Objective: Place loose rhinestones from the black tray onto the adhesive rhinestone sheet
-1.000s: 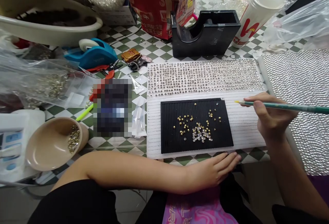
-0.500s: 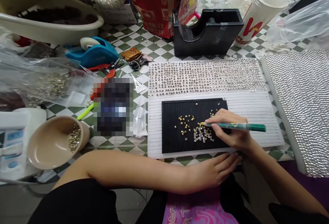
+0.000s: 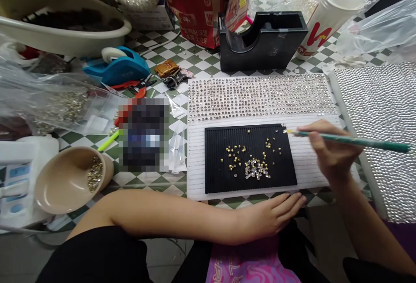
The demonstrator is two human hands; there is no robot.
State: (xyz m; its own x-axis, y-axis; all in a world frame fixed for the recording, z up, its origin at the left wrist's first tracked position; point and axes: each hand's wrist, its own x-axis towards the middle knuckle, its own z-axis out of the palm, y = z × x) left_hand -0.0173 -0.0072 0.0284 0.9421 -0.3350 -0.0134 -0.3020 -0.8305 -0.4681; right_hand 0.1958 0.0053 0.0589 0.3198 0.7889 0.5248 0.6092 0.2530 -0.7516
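My right hand (image 3: 336, 148) is closed around a green picker pencil (image 3: 380, 144), to the right of the black ribbed tray (image 3: 216, 179). Its pale tip points left, above the tray's upper right corner; whether a stone sticks to it I cannot tell. Loose rhinestones (image 3: 256, 170), gold-backed and clear, lie scattered on the tray. Under the tray is a white grooved board (image 3: 318, 144), and rows of rhinestones (image 3: 260, 96) fill its far part. My left hand (image 3: 276, 214) rests at the table's near edge below the tray, fingers stretched out, holding nothing.
A panel covered with silvery stones (image 3: 380, 135) lies at the right. Behind the board stand a black tape dispenser (image 3: 260, 49) and a white cup (image 3: 334, 14). Leftward are a beige bowl (image 3: 61, 179) with stones, a blue tape dispenser (image 3: 120, 68) and red-handled pliers (image 3: 138, 94).
My right hand has moved right and slightly away from me with the pencil, from the loose stones to beyond the tray's right edge. My left hand has stayed still.
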